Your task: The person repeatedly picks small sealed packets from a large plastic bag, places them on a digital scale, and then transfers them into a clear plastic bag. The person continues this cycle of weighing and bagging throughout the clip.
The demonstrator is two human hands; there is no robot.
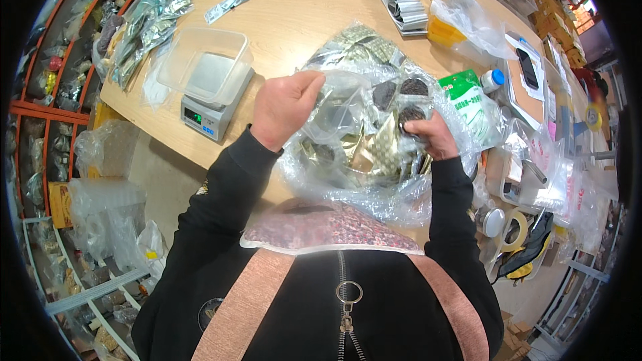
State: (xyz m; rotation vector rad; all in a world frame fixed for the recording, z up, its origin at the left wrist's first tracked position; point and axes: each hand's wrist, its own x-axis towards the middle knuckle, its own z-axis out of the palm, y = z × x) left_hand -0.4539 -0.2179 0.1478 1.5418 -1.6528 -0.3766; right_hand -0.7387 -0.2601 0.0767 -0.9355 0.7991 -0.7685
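Note:
My left hand (288,105) pinches the edge of a clear plastic bag (338,105) between thumb and fingers. In my right hand (431,133) is a small clear packet with round dark contents (411,116), my thumb lying on it. Beneath both hands spreads a large clear plastic sack (371,200) holding gold-patterned foil packets (386,153), several with round dark contents showing. To the left, a clear plastic tub (205,65) rests on a digital scale (210,115) with a lit green display. A green-and-white packet (466,100) lies right of the sack.
Foil pouches (150,30) are heaped at the table's left edge. A folded stack of silvery strips (405,11) and a yellow container (444,32) stand farther back. On the right are a white bottle with a blue cap (492,80), a phone (526,67) and a tape roll (514,230).

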